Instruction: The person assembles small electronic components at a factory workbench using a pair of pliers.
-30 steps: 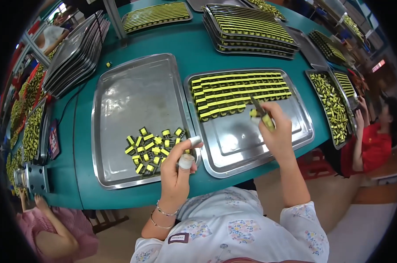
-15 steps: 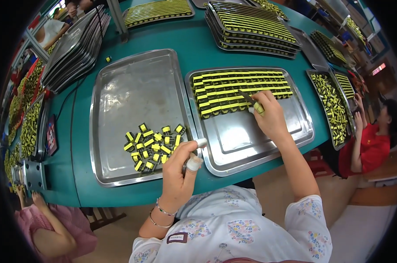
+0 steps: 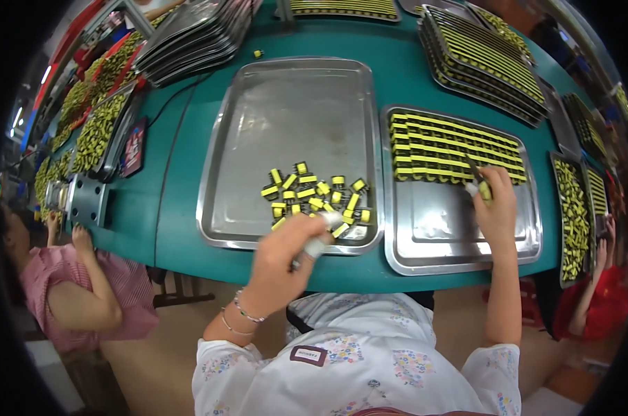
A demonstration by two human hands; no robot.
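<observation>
Loose small transformers [image 3: 317,203], black with yellow tape, lie scattered in the near right part of the left metal tray [image 3: 297,104]. Over their near edge is my left hand [image 3: 283,253], thumb and forefinger apart with white coverings on the tips; motion smears it a little. My right hand [image 3: 495,208] grips a dark pointed tool [image 3: 474,170] with something yellow-green at the fingers. Its point is at the near rows of upright transformers [image 3: 452,149] packed in the right metal tray [image 3: 432,260]. My right fingertips are partly hidden.
Behind the right tray stand stacked full trays [image 3: 484,62]. A stack of metal trays [image 3: 196,41] is at the far left, with a cable beside it. A tray of loose transformers [image 3: 572,215] lies at the right edge. People sit at both sides.
The view has shifted, so the trays appear further right. My left hand has moved from the gap between the trays to the loose transformers. My right hand stays at the rows with the tool.
</observation>
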